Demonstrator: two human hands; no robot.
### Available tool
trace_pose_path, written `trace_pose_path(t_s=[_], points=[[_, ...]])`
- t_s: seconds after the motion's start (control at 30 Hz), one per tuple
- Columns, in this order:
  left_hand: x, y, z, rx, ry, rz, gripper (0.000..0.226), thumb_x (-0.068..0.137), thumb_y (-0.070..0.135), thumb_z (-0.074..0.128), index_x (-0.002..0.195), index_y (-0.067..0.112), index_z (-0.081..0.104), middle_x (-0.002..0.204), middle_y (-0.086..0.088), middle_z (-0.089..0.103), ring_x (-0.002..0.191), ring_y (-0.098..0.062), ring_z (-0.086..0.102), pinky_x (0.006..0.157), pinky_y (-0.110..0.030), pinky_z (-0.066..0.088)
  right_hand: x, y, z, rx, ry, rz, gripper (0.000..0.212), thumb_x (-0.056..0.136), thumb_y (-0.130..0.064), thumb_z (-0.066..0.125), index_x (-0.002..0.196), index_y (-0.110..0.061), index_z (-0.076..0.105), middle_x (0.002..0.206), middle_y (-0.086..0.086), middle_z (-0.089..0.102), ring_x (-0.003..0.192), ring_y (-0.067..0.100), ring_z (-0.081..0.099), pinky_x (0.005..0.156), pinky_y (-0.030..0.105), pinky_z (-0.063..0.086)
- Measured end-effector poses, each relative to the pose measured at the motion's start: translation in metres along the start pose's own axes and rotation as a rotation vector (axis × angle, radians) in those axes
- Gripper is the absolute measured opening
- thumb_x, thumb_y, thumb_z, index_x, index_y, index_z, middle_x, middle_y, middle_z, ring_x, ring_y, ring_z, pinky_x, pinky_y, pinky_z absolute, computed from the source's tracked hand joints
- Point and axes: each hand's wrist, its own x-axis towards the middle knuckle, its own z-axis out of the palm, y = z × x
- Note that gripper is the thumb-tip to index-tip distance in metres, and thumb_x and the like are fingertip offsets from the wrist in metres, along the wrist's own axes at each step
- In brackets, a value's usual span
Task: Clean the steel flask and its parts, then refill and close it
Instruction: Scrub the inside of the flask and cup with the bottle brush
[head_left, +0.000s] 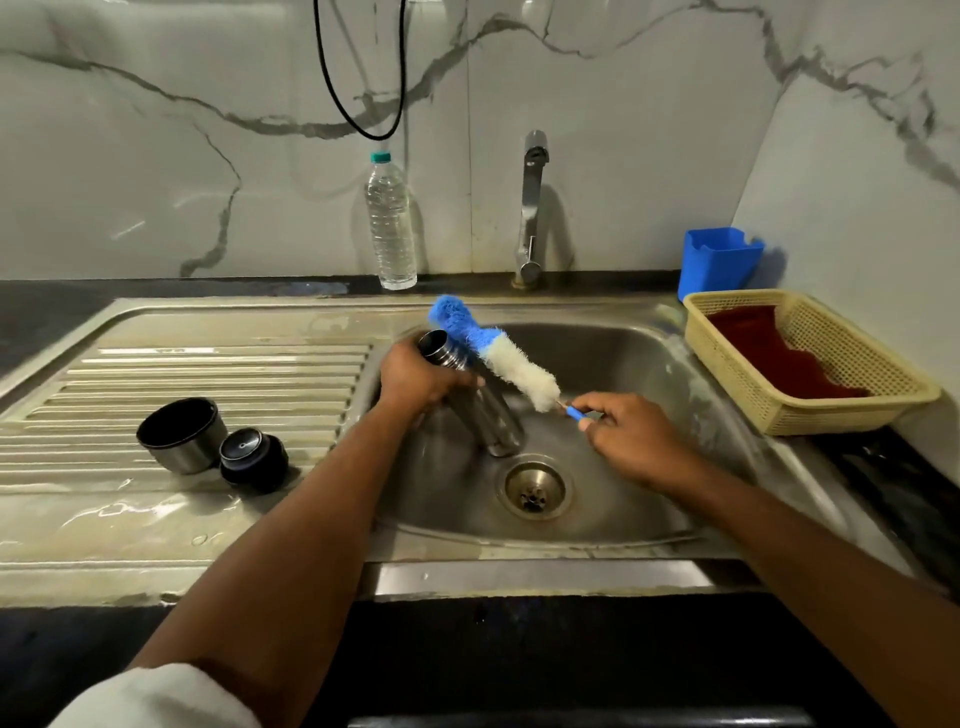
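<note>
My left hand (421, 376) grips the steel flask (493, 415) near its open mouth, holding it tilted over the sink basin (639, 364) with its base down near the drain (535, 488). My right hand (631, 434) pinches the thin blue handle of a bottle brush (498, 353). The brush's blue and white bristle head lies outside the flask, along its upper side, with the blue tip past the mouth. On the ribbed drainboard (208, 364) stand the flask's steel cup lid (182, 434) and its dark stopper (253, 457), side by side.
A plastic water bottle (389, 223) stands on the counter behind the sink, left of the tap (531, 208). A blue plastic holder (719, 262) and a beige basket (852, 384) with a dark red cloth sit at the right. A black cable hangs on the wall.
</note>
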Motion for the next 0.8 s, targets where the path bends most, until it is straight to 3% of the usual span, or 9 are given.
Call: trace_pose_path(t_s=[0.07,0.17,0.23,0.33,0.43,0.57,0.67,0.73,0.8], points=[[0.001,0.001,-0.002,0.002,-0.004,-0.023,0.081,0.049,0.020,0.104,0.120,0.024,0.064,0.105,0.002,0.073,0.092,-0.021,0.073,0.078,-0.047,0.067,0.011,0.001,0.012,-0.004,-0.058,-0.009,0.022,0.094,-0.008,0.056,0.105,-0.009,0.075,0.079,0.008,0.071,0.070,0.024,0.062,0.061,0.034,0.047],[0.001,0.001,-0.008,-0.020,0.067,-0.015,0.070,0.047,0.024,0.107,0.103,0.032,0.065,0.097,0.009,0.071,0.091,-0.019,0.074,0.071,-0.045,0.067,0.022,-0.007,0.021,0.058,-0.086,-0.033,0.025,0.090,-0.009,0.057,0.100,-0.018,0.078,0.085,0.002,0.076,0.081,0.021,0.069,0.069,0.032,0.052],[0.002,0.001,-0.010,-0.033,0.130,0.019,0.069,0.035,0.042,0.105,0.090,0.037,0.064,0.094,0.012,0.074,0.089,-0.017,0.075,0.073,-0.046,0.066,0.027,-0.017,0.019,0.099,-0.040,-0.068,0.026,0.092,-0.011,0.059,0.098,-0.025,0.079,0.079,-0.009,0.073,0.076,0.014,0.067,0.065,0.025,0.047],[0.006,-0.008,-0.004,-0.007,0.139,0.053,0.076,0.026,0.057,0.093,0.095,0.040,0.066,0.097,0.013,0.077,0.090,-0.014,0.076,0.080,-0.047,0.066,0.024,-0.027,0.011,0.137,-0.054,-0.123,0.023,0.094,-0.014,0.061,0.101,-0.027,0.078,0.060,-0.017,0.065,0.056,0.003,0.058,0.054,0.019,0.042],[0.004,-0.009,-0.002,-0.001,0.118,0.035,0.080,0.030,0.052,0.091,0.104,0.034,0.067,0.100,0.009,0.076,0.091,-0.018,0.076,0.081,-0.049,0.065,0.018,-0.023,0.007,0.206,-0.178,-0.039,0.025,0.094,-0.014,0.054,0.097,-0.030,0.073,0.059,0.003,0.065,0.039,0.015,0.054,0.039,0.025,0.041],[0.000,0.000,-0.003,0.029,0.085,-0.008,0.076,0.051,0.033,0.106,0.111,0.026,0.060,0.099,0.008,0.067,0.097,-0.021,0.071,0.077,-0.047,0.067,0.025,-0.004,0.006,0.029,-0.190,0.101,0.026,0.084,-0.011,0.048,0.083,-0.014,0.074,0.057,0.016,0.065,0.037,0.025,0.058,0.037,0.023,0.039],[0.002,0.001,-0.003,0.019,0.062,-0.022,0.072,0.058,0.026,0.103,0.113,0.024,0.058,0.098,0.008,0.064,0.094,-0.019,0.068,0.074,-0.045,0.067,0.026,0.001,0.011,-0.098,-0.178,0.091,0.024,0.082,-0.011,0.051,0.077,-0.010,0.074,0.054,0.005,0.063,0.045,0.023,0.062,0.044,0.025,0.043],[0.003,0.000,-0.003,0.036,0.043,-0.032,0.071,0.059,0.024,0.103,0.115,0.022,0.058,0.104,0.004,0.066,0.090,-0.016,0.069,0.072,-0.045,0.067,0.024,-0.005,0.010,0.032,-0.137,-0.004,0.030,0.090,-0.010,0.053,0.090,-0.021,0.081,0.050,-0.011,0.060,0.046,0.004,0.054,0.051,0.022,0.040],[0.004,-0.002,-0.004,0.045,0.025,-0.042,0.073,0.059,0.021,0.103,0.119,0.019,0.062,0.110,0.000,0.070,0.087,-0.016,0.071,0.069,-0.046,0.067,0.021,-0.015,0.008,0.188,-0.129,-0.068,0.036,0.095,-0.009,0.053,0.101,-0.033,0.080,0.045,-0.021,0.054,0.044,-0.004,0.050,0.054,0.020,0.038]])
